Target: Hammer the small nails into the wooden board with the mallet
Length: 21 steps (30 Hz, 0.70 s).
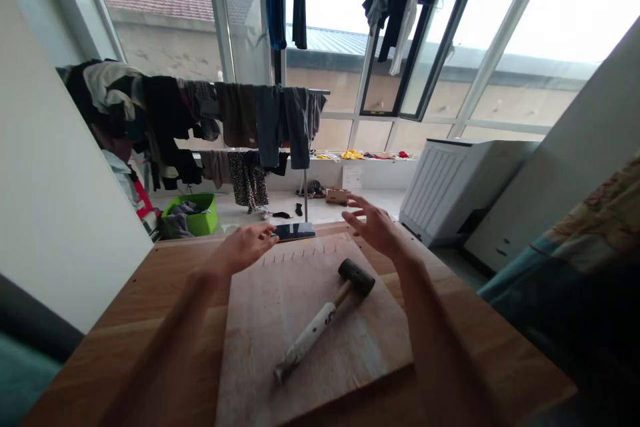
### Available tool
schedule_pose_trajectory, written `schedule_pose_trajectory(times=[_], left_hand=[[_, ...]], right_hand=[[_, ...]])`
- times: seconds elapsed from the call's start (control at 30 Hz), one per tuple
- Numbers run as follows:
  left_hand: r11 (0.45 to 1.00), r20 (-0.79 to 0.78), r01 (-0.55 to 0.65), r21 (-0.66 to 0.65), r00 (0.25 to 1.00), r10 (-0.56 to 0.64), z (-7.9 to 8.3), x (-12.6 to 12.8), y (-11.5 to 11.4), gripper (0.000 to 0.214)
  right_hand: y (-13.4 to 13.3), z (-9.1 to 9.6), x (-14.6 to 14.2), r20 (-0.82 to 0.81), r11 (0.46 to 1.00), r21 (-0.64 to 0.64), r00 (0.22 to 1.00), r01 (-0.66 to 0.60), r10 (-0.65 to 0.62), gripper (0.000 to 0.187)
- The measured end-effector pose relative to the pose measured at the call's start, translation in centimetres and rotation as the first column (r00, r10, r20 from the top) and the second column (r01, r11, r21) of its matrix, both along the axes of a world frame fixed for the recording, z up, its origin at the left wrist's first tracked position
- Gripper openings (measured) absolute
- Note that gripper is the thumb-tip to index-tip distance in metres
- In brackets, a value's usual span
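A pale wooden board lies in front of me, with a row of several thin nails standing up near its far edge. Diagonally across the board rests a mallet, its dark head toward the right and its whitish-wrapped handle toward me. My left hand is at the board's far left corner, fingers stretched toward a dark phone just beyond the board; whether they touch it I cannot tell. Over the far right corner my right hand is raised with fingers apart, holding nothing.
The board lies on a brown wooden tabletop. Beyond it stand a drying rack with clothes, a green basket and a white washing machine. A patterned curtain hangs at the right.
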State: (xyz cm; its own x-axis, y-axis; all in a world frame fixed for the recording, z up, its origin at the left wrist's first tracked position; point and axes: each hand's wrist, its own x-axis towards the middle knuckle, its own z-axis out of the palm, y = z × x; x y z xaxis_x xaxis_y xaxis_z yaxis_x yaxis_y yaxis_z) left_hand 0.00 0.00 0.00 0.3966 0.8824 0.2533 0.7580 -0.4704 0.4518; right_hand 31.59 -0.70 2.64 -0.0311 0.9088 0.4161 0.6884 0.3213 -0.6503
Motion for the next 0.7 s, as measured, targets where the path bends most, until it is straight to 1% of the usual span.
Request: schedule_pose_trajectory(times=[0.03,0.1,0.13,0.2,0.3,0.33,0.4,0.47,0.53,0.6,0.7], left_hand=[[0.999,0.039,-0.040,-0.003,0.998,0.040,0.2,0.5,0.9,0.042],[0.997,0.112,-0.074,-0.026,0.991,0.076,0.0,1.0,1.9,0.042],[0.997,0.136,-0.064,-0.049,0.988,0.070,-0.4,1.0,2.2,0.042],[0.995,0.165,-0.029,-0.092,0.985,0.044,-1.3,0.6,2.4,0.040],[0.993,0.239,-0.029,-0.112,0.970,0.055,-2.6,-0.5,2.7,0.039],[0.990,0.278,-0.034,-0.136,0.958,0.071,-3.0,-0.8,2.9,0.040],[0.972,0.348,-0.024,-0.235,0.931,0.107,-3.7,-1.2,3.1,0.046],[0.935,0.389,0.015,-0.355,0.912,0.133,-4.2,-1.3,3.2,0.052],[0.902,0.412,0.063,-0.427,0.902,0.132,-4.5,-1.0,3.1,0.055],[0.891,0.431,0.097,-0.443,0.895,0.117,-4.6,-0.5,3.0,0.055],[0.895,0.448,0.109,-0.432,0.888,0.108,-5.0,0.0,2.9,0.053]], right_hand=[[0.9,0.3,-0.9,-0.097,1.000,-0.017,0.995,0.015,-0.016,0.050],[2.4,-0.1,-2.3,-0.238,0.998,-0.030,0.969,0.063,-0.069,0.050],[3.0,-0.9,-2.8,-0.281,0.995,-0.028,0.955,0.091,-0.095,0.050],[4.1,-2.9,-3.4,-0.324,0.991,-0.025,0.937,0.128,-0.129,0.051],[5.4,-6.1,-3.4,-0.371,0.985,-0.128,0.916,0.115,-0.155,0.052],[5.8,-7.0,-3.2,-0.381,0.981,-0.167,0.911,0.098,-0.156,0.052],[6.3,-8.3,-2.8,-0.389,0.973,-0.223,0.909,0.062,-0.147,0.052],[6.5,-9.1,-2.4,-0.387,0.966,-0.255,0.913,0.030,-0.131,0.051],[6.5,-9.8,-2.2,-0.388,0.956,-0.293,0.914,0.001,-0.119,0.048],[6.4,-10.4,-2.3,-0.388,0.944,-0.331,0.914,-0.022,-0.115,0.044],[6.4,-11.2,-2.5,-0.382,0.929,-0.367,0.919,-0.050,-0.102,0.041]])
